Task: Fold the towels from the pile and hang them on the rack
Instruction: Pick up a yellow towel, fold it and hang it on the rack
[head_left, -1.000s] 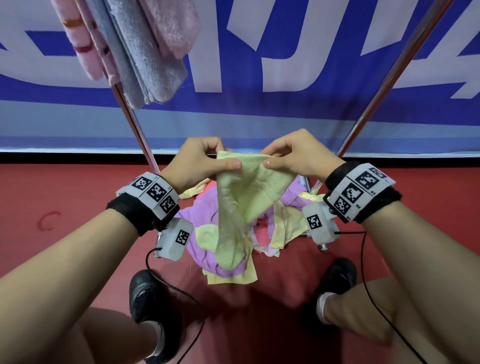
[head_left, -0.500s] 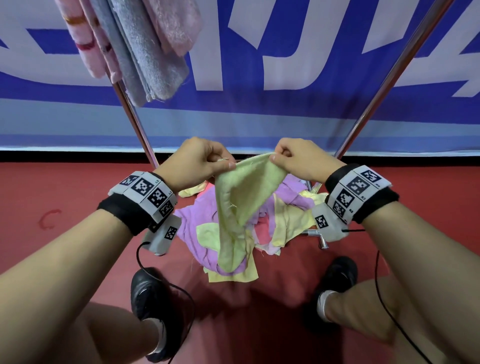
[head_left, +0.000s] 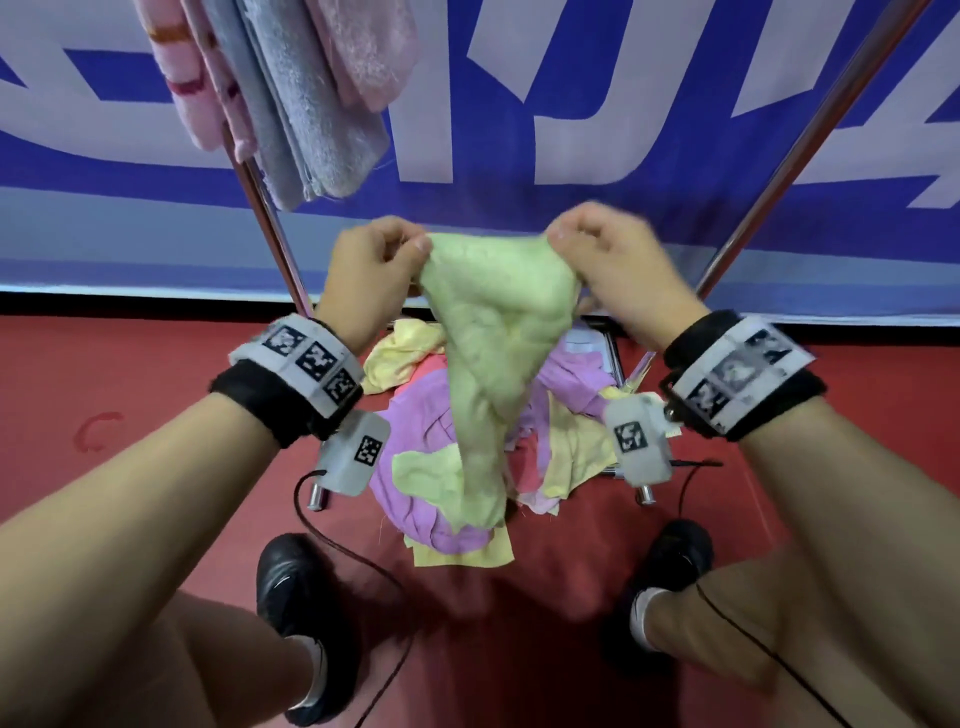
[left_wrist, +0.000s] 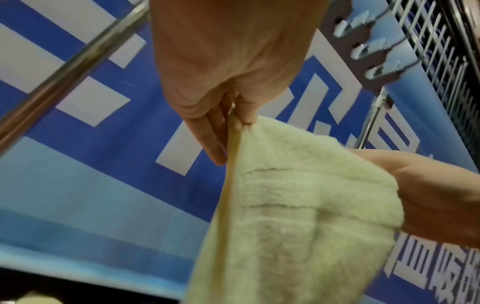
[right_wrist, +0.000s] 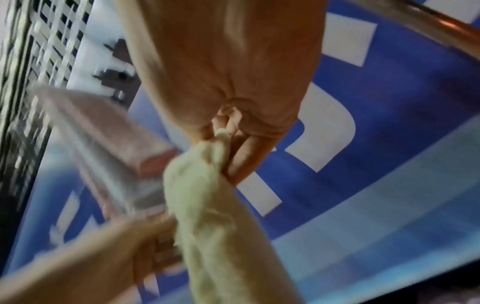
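I pinch the light green towel (head_left: 493, 332) by its top corners in my left hand (head_left: 374, 280) and right hand (head_left: 618, 270), above the pile (head_left: 467, 467); it looks soft, limp and light, so corner grips should serve.

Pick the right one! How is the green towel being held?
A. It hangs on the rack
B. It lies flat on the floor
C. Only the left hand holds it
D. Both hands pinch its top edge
D: the left hand and the right hand each pinch a top corner of the green towel, which hangs down above the pile.
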